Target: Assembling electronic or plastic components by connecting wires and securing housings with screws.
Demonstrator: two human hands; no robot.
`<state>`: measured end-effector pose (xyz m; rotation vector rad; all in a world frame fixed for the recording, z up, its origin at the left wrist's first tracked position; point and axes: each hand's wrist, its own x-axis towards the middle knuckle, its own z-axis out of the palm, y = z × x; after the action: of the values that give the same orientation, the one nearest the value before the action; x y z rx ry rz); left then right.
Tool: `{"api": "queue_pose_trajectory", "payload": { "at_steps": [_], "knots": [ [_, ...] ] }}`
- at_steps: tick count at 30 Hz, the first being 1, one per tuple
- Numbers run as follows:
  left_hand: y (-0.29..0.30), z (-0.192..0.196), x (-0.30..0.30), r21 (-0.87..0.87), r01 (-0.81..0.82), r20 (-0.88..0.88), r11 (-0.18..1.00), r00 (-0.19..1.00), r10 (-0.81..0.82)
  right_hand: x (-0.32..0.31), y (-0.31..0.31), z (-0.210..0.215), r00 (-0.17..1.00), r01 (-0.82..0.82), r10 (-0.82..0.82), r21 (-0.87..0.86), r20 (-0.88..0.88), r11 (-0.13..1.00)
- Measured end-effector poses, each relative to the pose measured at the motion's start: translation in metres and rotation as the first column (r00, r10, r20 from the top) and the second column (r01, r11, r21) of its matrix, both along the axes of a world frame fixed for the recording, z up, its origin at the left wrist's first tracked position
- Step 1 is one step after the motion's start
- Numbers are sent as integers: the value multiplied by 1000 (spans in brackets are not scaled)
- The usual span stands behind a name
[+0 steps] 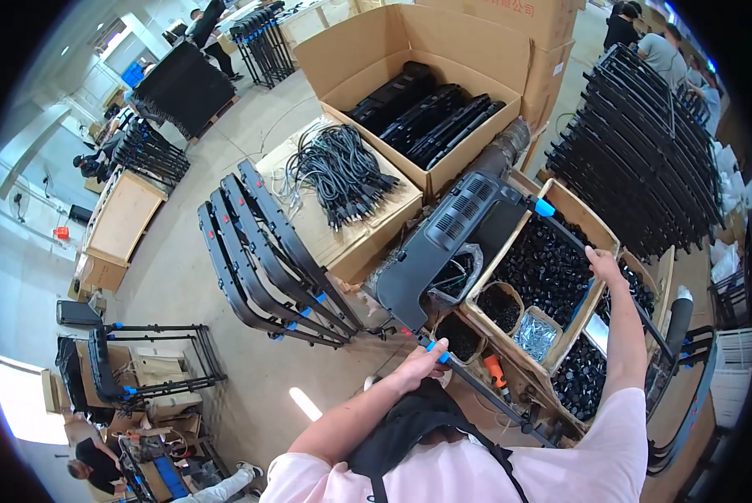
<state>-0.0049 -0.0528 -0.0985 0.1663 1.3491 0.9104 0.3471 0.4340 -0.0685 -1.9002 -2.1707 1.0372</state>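
Black frame [430,256] is partly hidden by the right hand [604,265].

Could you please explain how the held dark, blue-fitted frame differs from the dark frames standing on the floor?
The held dark, blue-fitted frame is gripped by the left hand and right hand; the standing dark, blue-fitted frames are untouched. The held frame is single; the standing frames form a row. Both have blue fittings.

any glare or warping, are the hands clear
Head view: straight edges bow toward the picture's border; glare washes out the white rectangular patch at lower left, a narrow white streak marks the grey floor; bare left hand and bare right hand on the black tubular frame show clearly.
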Motion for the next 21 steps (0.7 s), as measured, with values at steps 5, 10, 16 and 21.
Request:
{"api": "queue_pose_trajectory", "payload": {
  "at_steps": [5,10,16,21],
  "knots": [
    [5,-3,11,8,-89,126,996,988,87,27,-1,43,999,19,-11,188,-42,982],
    [-7,-21,7,-31,-322,353,946,882,312,-18,-87,185,990,48,-14,239,-143,970],
    [-20,-1,-23,56,-364,500,930,816,290,-58,-290,366,990,-33,116,668,-81,744],
    [-24,25,-69,301,-408,611,862,776,154,-84,-450,442,993,13,74,713,-90,702]
  ]
}}
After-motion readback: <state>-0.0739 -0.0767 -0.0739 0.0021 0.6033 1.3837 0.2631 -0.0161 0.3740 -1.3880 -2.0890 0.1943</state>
